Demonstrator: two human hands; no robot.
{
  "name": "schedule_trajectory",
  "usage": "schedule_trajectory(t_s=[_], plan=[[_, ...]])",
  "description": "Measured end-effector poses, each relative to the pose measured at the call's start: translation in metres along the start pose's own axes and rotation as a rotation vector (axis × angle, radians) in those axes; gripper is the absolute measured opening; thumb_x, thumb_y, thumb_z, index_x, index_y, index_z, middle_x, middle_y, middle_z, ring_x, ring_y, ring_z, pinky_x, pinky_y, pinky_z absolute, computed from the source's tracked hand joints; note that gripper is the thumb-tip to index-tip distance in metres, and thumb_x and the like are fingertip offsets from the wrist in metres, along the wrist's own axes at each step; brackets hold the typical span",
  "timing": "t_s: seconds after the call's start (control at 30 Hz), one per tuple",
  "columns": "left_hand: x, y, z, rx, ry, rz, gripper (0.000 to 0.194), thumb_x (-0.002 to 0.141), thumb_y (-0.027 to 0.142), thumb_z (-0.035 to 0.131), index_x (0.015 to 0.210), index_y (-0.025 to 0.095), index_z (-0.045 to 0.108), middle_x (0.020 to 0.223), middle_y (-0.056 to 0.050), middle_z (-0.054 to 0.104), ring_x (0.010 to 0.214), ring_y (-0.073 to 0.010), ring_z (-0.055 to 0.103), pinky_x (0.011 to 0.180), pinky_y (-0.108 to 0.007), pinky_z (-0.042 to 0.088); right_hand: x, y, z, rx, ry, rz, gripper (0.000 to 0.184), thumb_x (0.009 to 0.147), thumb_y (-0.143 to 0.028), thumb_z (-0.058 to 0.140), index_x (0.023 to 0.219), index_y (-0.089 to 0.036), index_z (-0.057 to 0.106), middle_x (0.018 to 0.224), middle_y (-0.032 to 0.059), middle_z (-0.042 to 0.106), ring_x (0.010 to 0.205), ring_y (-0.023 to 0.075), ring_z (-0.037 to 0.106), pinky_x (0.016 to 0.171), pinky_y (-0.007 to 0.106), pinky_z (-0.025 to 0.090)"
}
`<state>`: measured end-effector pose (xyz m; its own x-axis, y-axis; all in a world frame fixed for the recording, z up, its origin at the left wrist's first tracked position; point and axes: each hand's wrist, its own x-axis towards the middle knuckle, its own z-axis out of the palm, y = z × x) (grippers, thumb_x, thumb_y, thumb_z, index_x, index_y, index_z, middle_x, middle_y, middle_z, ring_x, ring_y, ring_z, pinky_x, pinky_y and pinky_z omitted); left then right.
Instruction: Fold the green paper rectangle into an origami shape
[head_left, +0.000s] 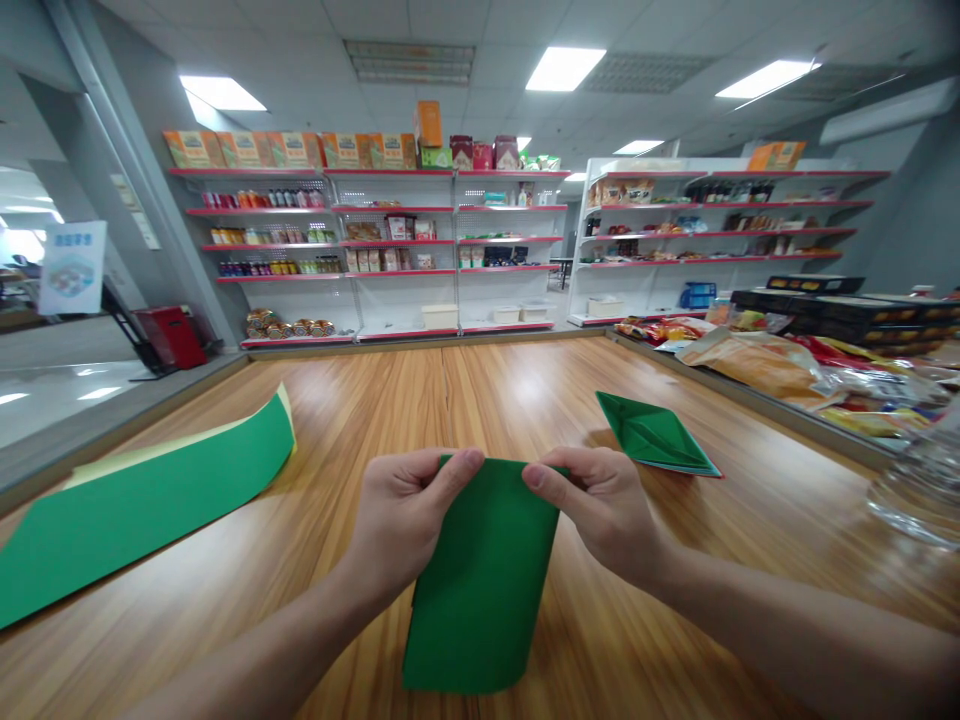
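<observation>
Green loose paper (157, 510), yellow showing along its far side, lies by the table's (375, 400) left edge, its near end cut off from view. The left hand (401, 505) pinches the upper left corner of a green strip (487, 580) over the middle of the table. The strip's long axis runs from the hands toward the near edge, its lower end slanting left; whether that end touches the wood is hard to tell. The right hand (611, 505) pinches the upper right corner, some fingertips hidden behind. Folded paper (652, 435) lies toward the right edge, where a clear container (919, 500) is cut off.
</observation>
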<state>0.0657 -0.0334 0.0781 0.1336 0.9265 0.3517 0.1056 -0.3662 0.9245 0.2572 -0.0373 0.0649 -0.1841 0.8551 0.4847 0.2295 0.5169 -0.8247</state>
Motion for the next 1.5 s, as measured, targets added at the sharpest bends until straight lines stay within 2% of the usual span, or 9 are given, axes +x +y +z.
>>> schedule_trajectory(t_s=[0.13,0.3,0.67,0.83,1.0,1.07,1.17,1.27,1.5], plan=[[-0.002,-0.001,0.0,-0.086,-0.003,-0.021,0.03,0.078,0.042,0.065,0.064,0.017,0.072,0.049,0.002,0.05,0.044,-0.0081,0.041,0.038,-0.017,0.03,0.002,0.001,0.002,0.103,-0.002,0.09,0.033,0.081,-0.043,0.063,0.065,-0.014,0.065,0.053,-0.0015,0.048,0.05,0.0096,0.04,0.044,0.022,0.029],[-0.002,-0.003,0.001,-0.205,0.02,-0.066,0.023,0.075,0.04,0.071,0.075,0.018,0.076,0.061,-0.002,0.067,0.054,-0.0127,0.056,0.046,-0.02,0.044,0.003,0.004,0.002,0.14,-0.012,0.139,0.043,0.084,-0.047,0.058,0.058,-0.013,0.061,0.052,-0.0017,0.045,0.05,0.0094,0.039,0.046,0.023,0.03],[0.002,-0.003,-0.003,-0.185,-0.119,-0.049,0.02,0.076,0.036,0.07,0.077,0.018,0.077,0.065,-0.004,0.07,0.055,-0.014,0.06,0.048,-0.02,0.046,0.003,0.004,-0.003,0.124,0.02,0.043,0.041,0.084,-0.046,0.059,0.06,-0.014,0.065,0.054,0.001,0.052,0.052,0.0125,0.047,0.047,0.025,0.035],[0.001,-0.003,0.0,-0.211,-0.092,-0.063,0.019,0.075,0.035,0.071,0.077,0.018,0.077,0.066,-0.003,0.07,0.057,-0.0139,0.06,0.049,-0.021,0.047,0.005,0.004,-0.002,0.143,0.013,0.091,0.043,0.082,-0.05,0.059,0.059,-0.014,0.064,0.052,0.0007,0.052,0.052,0.0129,0.048,0.046,0.024,0.036],[0.001,-0.003,0.002,-0.215,-0.023,-0.128,0.025,0.073,0.039,0.073,0.073,0.015,0.075,0.06,-0.003,0.066,0.051,-0.0119,0.054,0.045,-0.02,0.041,0.004,0.009,0.003,0.236,-0.061,0.178,0.043,0.084,-0.05,0.057,0.062,-0.013,0.064,0.056,0.0007,0.056,0.051,0.0103,0.047,0.046,0.022,0.037],[0.003,-0.005,0.002,-0.255,-0.076,-0.206,0.029,0.074,0.042,0.071,0.072,0.012,0.074,0.06,-0.004,0.065,0.05,-0.0119,0.053,0.045,-0.021,0.04,0.005,0.015,0.004,0.324,-0.073,0.21,0.042,0.084,-0.048,0.058,0.063,-0.013,0.064,0.057,0.0012,0.058,0.051,0.0105,0.049,0.047,0.022,0.039],[0.006,-0.015,0.003,-0.318,-0.245,-0.336,0.033,0.073,0.043,0.072,0.069,0.01,0.07,0.06,-0.005,0.063,0.051,-0.0118,0.052,0.048,-0.022,0.038,0.011,0.03,0.002,0.488,-0.027,0.294,0.039,0.08,-0.05,0.062,0.064,-0.014,0.064,0.055,0.0015,0.059,0.05,0.0122,0.052,0.048,0.025,0.042],[0.007,-0.029,0.005,-0.243,-0.378,-0.414,0.04,0.07,0.045,0.073,0.054,0.01,0.062,0.049,0.0,0.052,0.042,-0.0067,0.038,0.042,-0.02,0.026,0.018,0.044,-0.001,0.524,0.068,0.343,0.04,0.073,-0.052,0.069,0.06,-0.014,0.063,0.05,0.0005,0.056,0.046,0.0116,0.048,0.046,0.025,0.04],[0.008,-0.042,0.008,-0.154,-0.377,-0.38,0.048,0.07,0.054,0.066,0.048,0.014,0.052,0.045,0.003,0.042,0.04,-0.0064,0.031,0.041,-0.023,0.017,0.018,0.058,-0.001,0.508,0.084,0.376,0.043,0.071,-0.054,0.07,0.056,-0.014,0.062,0.046,-0.0005,0.054,0.046,0.0119,0.048,0.047,0.026,0.039]])
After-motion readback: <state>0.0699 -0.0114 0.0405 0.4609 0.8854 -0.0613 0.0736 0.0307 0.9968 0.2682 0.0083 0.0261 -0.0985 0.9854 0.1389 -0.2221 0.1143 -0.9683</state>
